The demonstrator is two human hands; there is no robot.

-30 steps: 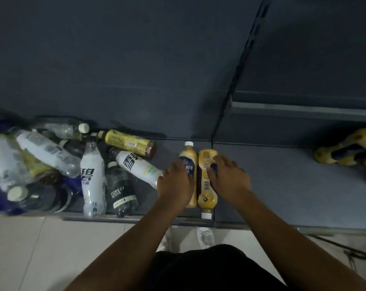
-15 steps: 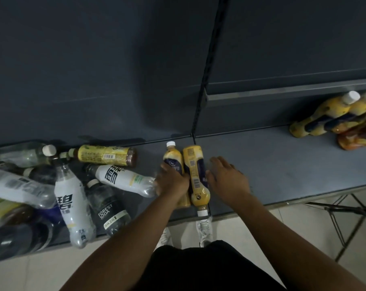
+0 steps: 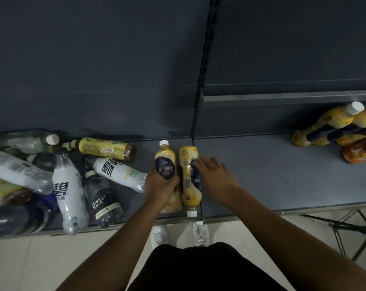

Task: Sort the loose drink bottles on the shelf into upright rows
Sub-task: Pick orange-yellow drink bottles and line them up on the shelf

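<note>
Two yellow milk-tea bottles lie side by side on the grey shelf [image 3: 262, 175]. My left hand [image 3: 160, 186] grips the left bottle [image 3: 165, 159], whose white cap points toward the back wall. The right bottle [image 3: 188, 177] lies the other way, cap at the shelf's front edge. My right hand [image 3: 214, 178] rests against its right side with the fingers curled onto the label. Left of my hands, several loose bottles lie in a heap: a white one [image 3: 119, 172], a dark Forest Soda one [image 3: 100, 199], a yellow tea one [image 3: 105, 148] and another white one [image 3: 69, 192].
Several yellow and orange bottles [image 3: 333, 127] are grouped at the shelf's far right by the back wall. A dark upright post [image 3: 199, 101] divides the back panel. A metal stand [image 3: 346, 227] is on the floor at right. My white shoes [image 3: 201, 233] are below the shelf edge.
The view has swung right, bringing the bottle group at far right into sight. My left hand's hold on the left bottle has tightened; my right hand stays by the right bottle.
</note>
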